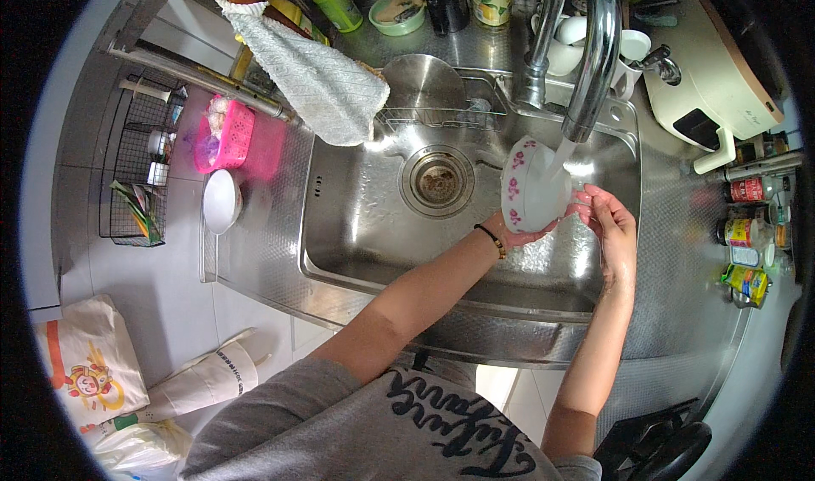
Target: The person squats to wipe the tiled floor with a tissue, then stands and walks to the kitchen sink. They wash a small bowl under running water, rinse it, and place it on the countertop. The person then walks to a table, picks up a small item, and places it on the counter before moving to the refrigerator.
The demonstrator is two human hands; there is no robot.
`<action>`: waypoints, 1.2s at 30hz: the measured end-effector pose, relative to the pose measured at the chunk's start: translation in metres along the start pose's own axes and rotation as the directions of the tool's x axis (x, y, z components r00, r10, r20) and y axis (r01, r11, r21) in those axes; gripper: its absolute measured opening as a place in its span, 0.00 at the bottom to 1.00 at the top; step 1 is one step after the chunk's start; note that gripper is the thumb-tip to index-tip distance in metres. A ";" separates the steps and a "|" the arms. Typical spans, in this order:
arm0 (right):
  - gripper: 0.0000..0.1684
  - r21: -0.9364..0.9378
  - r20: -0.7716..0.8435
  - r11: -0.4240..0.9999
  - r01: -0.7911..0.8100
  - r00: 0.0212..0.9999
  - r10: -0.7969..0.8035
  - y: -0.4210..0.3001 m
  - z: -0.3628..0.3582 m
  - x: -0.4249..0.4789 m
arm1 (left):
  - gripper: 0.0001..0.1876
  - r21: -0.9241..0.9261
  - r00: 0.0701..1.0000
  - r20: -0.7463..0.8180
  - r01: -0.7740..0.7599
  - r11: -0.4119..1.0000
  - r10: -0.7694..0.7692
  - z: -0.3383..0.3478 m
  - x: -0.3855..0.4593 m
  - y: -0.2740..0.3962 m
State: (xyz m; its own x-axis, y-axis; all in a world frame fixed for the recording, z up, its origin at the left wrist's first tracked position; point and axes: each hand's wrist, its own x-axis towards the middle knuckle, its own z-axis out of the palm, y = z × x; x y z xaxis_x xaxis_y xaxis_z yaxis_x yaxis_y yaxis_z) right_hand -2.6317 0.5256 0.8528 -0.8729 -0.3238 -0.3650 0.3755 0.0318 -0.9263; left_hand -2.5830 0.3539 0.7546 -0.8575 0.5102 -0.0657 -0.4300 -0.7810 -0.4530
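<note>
A white bowl [541,185] with pink flowers around its rim is tipped on its side over the right part of the steel sink [382,239]. My left hand [525,236] grips it from below, and a dark beaded bracelet circles that wrist. Water from the chrome faucet [582,115] runs onto the bowl's outer side near its base. Close to the base is my right hand [608,223], wet and with bent fingers. Whether those fingertips touch the bowl or pinch something is not clear.
A grey towel [312,73] hangs over the sink's back left corner, beside a round steel lid [425,83]. On the left counter are a white bowl [221,201] and a pink basket [232,134]. A cream air fryer [707,80] and several jars [745,232] stand right.
</note>
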 end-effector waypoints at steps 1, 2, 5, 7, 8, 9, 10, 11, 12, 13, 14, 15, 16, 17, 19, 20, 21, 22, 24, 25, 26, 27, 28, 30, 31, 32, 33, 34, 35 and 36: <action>0.17 0.000 -0.008 1.000 -0.005 1.000 0.005 0.001 -0.001 0.000 | 0.34 0.016 0.997 0.071 0.029 0.999 -0.030 0.000 0.001 0.002; 0.17 0.004 -0.015 1.000 -0.007 1.000 0.007 0.003 -0.001 -0.001 | 0.34 0.032 0.996 0.083 0.031 0.999 -0.034 -0.003 -0.003 0.003; 0.17 -0.002 -0.020 0.999 -0.034 0.999 0.034 0.008 -0.003 -0.003 | 0.29 0.267 1.000 0.003 -0.015 0.964 0.015 -0.013 -0.023 0.009; 0.17 -0.023 -0.009 0.999 -0.024 1.000 0.023 0.013 -0.005 -0.003 | 0.23 0.500 0.977 -0.151 -0.056 0.864 0.150 -0.022 -0.034 0.009; 0.17 -0.040 -0.015 0.999 -0.029 0.999 0.028 0.016 -0.005 -0.002 | 0.21 0.620 0.933 -0.242 -0.062 0.782 0.266 -0.025 -0.040 0.009; 0.17 -0.046 -0.012 0.999 -0.012 1.000 0.011 0.019 -0.007 -0.002 | 0.20 0.724 0.836 -0.376 -0.005 0.690 0.401 -0.026 -0.043 0.010; 0.17 -0.054 -0.017 0.999 0.000 1.000 -0.001 0.021 -0.008 -0.001 | 0.23 0.731 0.861 -0.312 -0.053 0.680 0.402 -0.026 -0.046 0.013; 0.17 -0.065 -0.021 0.998 0.011 1.000 -0.012 0.024 -0.010 -0.001 | 0.24 0.787 0.825 -0.308 -0.059 0.614 0.474 -0.026 -0.045 0.015; 0.17 -0.091 -0.040 0.995 0.028 0.999 -0.031 0.027 -0.013 0.000 | 0.24 0.830 0.781 -0.329 -0.028 0.556 0.530 -0.025 -0.044 0.020; 0.17 -0.119 -0.056 0.992 0.042 0.997 -0.049 0.030 -0.015 0.000 | 0.25 0.875 0.748 -0.314 -0.012 0.485 0.585 -0.025 -0.041 0.024; 0.17 -0.150 -0.060 0.986 0.069 0.995 -0.078 0.033 -0.018 0.000 | 0.25 0.874 0.727 -0.323 -0.016 0.485 0.606 -0.025 -0.039 0.027; 0.17 -0.158 -0.081 0.986 0.061 0.994 -0.074 0.036 -0.021 0.001 | 0.24 0.881 0.717 -0.302 -0.043 0.472 0.628 -0.028 -0.037 0.029; 0.16 -0.167 -0.092 0.984 0.067 0.992 -0.083 0.040 -0.022 0.001 | 0.24 0.892 0.713 -0.248 -0.097 0.442 0.656 -0.031 -0.037 0.030; 0.16 -0.176 -0.120 0.982 0.064 0.989 -0.086 0.044 -0.024 0.001 | 0.25 0.954 0.650 -0.263 0.063 0.294 0.713 -0.036 -0.040 0.030; 0.15 -0.188 -0.100 0.978 0.091 0.989 -0.111 0.053 -0.023 0.002 | 0.26 0.951 0.559 -0.141 0.306 -0.045 0.817 -0.049 -0.050 0.025; 0.14 -0.186 -0.110 0.980 0.068 0.990 -0.089 0.056 -0.023 0.002 | 0.26 0.951 0.521 -0.243 0.294 0.095 0.818 -0.055 -0.060 0.023; 0.14 -0.286 -0.103 0.951 0.118 0.983 -0.153 0.059 -0.023 0.002 | 0.26 0.947 0.500 -0.312 0.229 0.224 0.808 -0.059 -0.072 0.023; 0.13 -0.378 -0.105 0.916 0.135 0.977 -0.187 0.061 -0.022 0.002 | 0.27 0.897 0.445 -0.440 0.190 0.398 0.780 -0.060 -0.081 0.026; 0.12 -0.548 -0.115 0.823 0.149 0.961 -0.250 0.062 -0.020 0.000 | 0.26 0.904 0.352 -0.423 0.233 0.360 0.835 -0.057 -0.089 0.040; 0.12 -0.557 -0.122 0.819 0.139 0.962 -0.246 0.062 -0.018 -0.001 | 0.26 0.891 0.279 -0.439 0.261 0.372 0.854 -0.055 -0.088 0.048; 0.12 -0.566 -0.128 0.814 0.131 0.962 -0.243 0.061 -0.017 -0.002 | 0.25 0.935 0.406 -0.354 0.168 0.312 0.842 -0.050 -0.085 0.057; 0.12 -0.563 -0.132 0.815 0.140 0.958 -0.256 0.059 -0.015 -0.003 | 0.25 0.921 0.437 -0.385 0.131 0.366 0.813 -0.049 -0.076 0.062; 0.12 -0.574 -0.137 0.810 0.123 0.960 -0.243 0.058 -0.014 -0.004 | 0.25 0.911 0.443 -0.396 0.081 0.404 0.804 -0.049 -0.064 0.063; 0.12 -0.555 -0.138 0.821 0.133 0.959 -0.249 0.056 -0.011 -0.005 | 0.25 0.912 0.463 -0.393 0.090 0.400 0.794 -0.055 -0.046 0.053; 0.13 -0.577 -0.143 0.810 0.106 0.963 -0.228 0.055 -0.011 -0.006 | 0.26 0.922 0.474 -0.382 0.145 0.358 0.793 -0.058 -0.041 0.044; 0.13 -0.584 -0.135 0.806 0.094 0.968 -0.210 0.054 -0.011 -0.007 | 0.27 0.906 0.466 -0.424 0.206 0.371 0.777 -0.059 -0.040 0.037; 0.14 -0.567 -0.111 0.818 0.098 0.975 -0.194 0.054 -0.011 -0.008 | 0.27 0.899 0.454 -0.433 0.158 0.408 0.779 -0.057 -0.044 0.033; 0.14 -0.592 -0.126 0.802 0.079 0.974 -0.189 0.054 -0.011 -0.009 | 0.27 0.860 0.425 -0.494 0.113 0.497 0.758 -0.055 -0.049 0.029; 0.14 -0.593 -0.125 0.802 0.075 0.975 -0.184 0.054 -0.012 -0.010 | 0.27 0.782 0.376 -0.602 0.096 0.616 0.705 -0.050 -0.055 0.027; 0.14 -0.587 -0.152 0.808 0.043 0.975 -0.162 0.054 -0.012 -0.011 | 0.27 0.822 0.409 -0.545 0.089 0.562 0.732 -0.044 -0.057 0.031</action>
State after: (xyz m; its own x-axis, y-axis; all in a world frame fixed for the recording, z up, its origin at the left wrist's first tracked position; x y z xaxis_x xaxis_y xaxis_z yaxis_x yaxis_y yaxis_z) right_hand -2.6056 0.5422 0.8052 -0.9593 -0.1773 -0.2197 0.0830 0.5669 -0.8196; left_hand -2.5352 0.3163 0.7053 -0.5115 -0.1671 -0.8429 -0.5502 -0.6897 0.4707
